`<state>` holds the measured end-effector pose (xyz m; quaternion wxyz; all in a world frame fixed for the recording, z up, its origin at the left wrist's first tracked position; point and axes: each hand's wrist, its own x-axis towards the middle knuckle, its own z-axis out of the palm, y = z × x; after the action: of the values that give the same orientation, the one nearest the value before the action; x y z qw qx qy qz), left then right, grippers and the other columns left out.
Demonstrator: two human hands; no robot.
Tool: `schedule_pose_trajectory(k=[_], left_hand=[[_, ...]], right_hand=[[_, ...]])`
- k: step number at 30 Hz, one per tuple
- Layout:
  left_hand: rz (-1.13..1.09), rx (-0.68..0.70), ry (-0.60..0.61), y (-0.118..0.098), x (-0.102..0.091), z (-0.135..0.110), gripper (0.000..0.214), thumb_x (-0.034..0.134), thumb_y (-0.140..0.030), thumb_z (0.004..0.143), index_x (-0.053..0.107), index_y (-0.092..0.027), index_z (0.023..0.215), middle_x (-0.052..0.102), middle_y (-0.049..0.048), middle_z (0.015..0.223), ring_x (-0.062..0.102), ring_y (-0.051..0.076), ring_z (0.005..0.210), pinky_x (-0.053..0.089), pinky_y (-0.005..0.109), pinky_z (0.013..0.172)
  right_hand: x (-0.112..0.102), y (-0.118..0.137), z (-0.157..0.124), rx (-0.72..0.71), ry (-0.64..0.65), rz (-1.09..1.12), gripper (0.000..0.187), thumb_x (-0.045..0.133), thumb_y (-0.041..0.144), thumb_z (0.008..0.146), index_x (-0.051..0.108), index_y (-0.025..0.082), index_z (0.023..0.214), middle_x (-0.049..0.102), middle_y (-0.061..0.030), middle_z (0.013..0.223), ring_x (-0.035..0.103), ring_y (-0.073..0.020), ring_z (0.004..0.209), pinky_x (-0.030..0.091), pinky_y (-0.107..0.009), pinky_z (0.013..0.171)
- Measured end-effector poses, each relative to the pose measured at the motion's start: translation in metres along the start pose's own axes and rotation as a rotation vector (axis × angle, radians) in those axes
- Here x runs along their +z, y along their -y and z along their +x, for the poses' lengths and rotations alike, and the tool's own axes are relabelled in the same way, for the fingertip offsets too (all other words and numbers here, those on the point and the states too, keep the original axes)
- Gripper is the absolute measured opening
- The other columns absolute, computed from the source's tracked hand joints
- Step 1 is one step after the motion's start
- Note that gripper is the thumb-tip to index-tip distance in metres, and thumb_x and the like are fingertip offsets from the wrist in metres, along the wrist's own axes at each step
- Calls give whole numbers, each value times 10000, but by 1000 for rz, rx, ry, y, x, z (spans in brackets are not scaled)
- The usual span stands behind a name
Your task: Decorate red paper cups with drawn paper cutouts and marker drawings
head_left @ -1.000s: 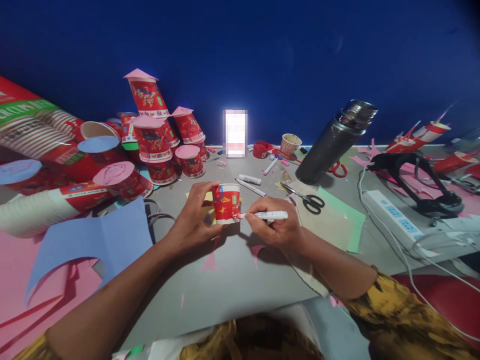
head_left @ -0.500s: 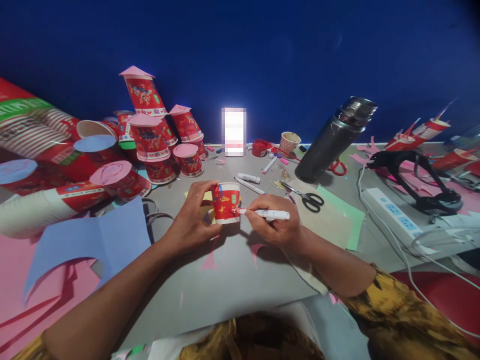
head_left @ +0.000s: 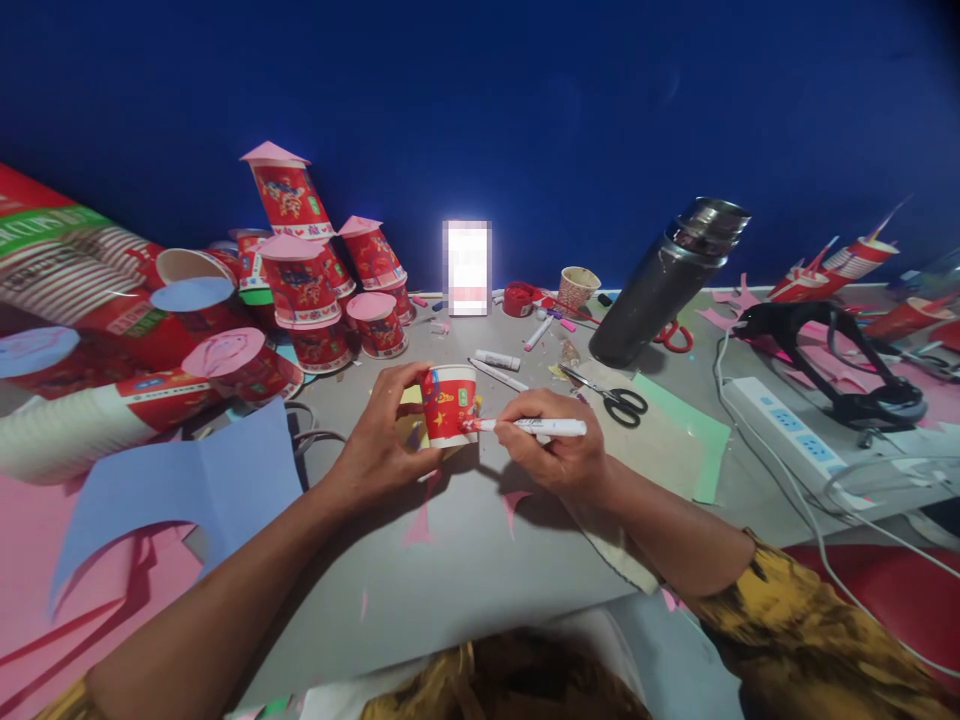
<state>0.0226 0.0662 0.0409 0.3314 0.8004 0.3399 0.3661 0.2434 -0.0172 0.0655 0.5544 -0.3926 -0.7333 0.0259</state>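
Between the thumb and fingers of my left hand is a red paper cup with a printed pattern, held slightly tilted above the grey table. My right hand grips a white marker like a pen. Its tip meets the cup's lower right side, where a patch of ink or print shows. Just behind the cup lie a white marker and a slim white pen. Black-handled scissors rest beyond my right hand.
Stacked red cups with pink paper tops stand at the back left, near nested cups and blue paper. A dark flask, a power strip and cables are on the right. Pink scraps lie in front.
The cup has tilted slightly in my left hand. The marker has shifted a little to the right with my right hand, its tip still at the cup's side.
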Motion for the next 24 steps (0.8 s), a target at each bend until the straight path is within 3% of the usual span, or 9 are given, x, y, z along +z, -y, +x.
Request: schedule_pose_trajectory(k=[5, 9, 12, 19, 24], left_hand=[[-190, -122, 11, 1, 1, 1, 766, 800, -255, 762, 460, -257, 1448, 543, 144, 1494, 657, 327, 1283, 608, 552, 1028], [-225, -159, 11, 0, 0, 3, 755, 793, -251, 746, 473, -242, 1430, 554, 157, 1494, 648, 343, 1306, 573, 586, 1076], [-215, -159, -6, 1, -3, 6, 758, 799, -252, 708, 487, -238, 1399, 542, 152, 1501, 602, 356, 1367, 522, 604, 1138], [-377, -259, -31, 5, -6, 9, 789, 834, -269, 678, 472, -251, 1379, 573, 155, 1475, 606, 355, 1374, 522, 583, 1143], [-360, -239, -51, 7, -7, 9, 801, 846, -288, 685, 466, -252, 1390, 576, 148, 1473, 601, 347, 1376, 527, 564, 1137]], right_hand=[[-8, -4, 2, 78, -103, -40, 127, 606, 182, 1017, 694, 225, 1097, 807, -51, 933, 773, -187, 830, 609, -321, 779], [-7, -19, 3, 87, -60, -110, 151, 599, 207, 1027, 687, 224, 1148, 809, -76, 1062, 774, -205, 949, 611, -344, 851], [-3, -33, 1, 90, 88, -228, 218, 584, 186, 1016, 673, 206, 1214, 788, -111, 1151, 746, -241, 1062, 595, -389, 929], [2, -46, -4, 249, 542, -394, 459, 590, 111, 958, 595, 187, 1411, 672, -167, 1347, 631, -299, 1245, 567, -448, 1016], [6, -44, -7, 262, 717, -417, 566, 601, 62, 915, 547, 159, 1470, 603, -190, 1417, 582, -314, 1300, 570, -456, 1021]])
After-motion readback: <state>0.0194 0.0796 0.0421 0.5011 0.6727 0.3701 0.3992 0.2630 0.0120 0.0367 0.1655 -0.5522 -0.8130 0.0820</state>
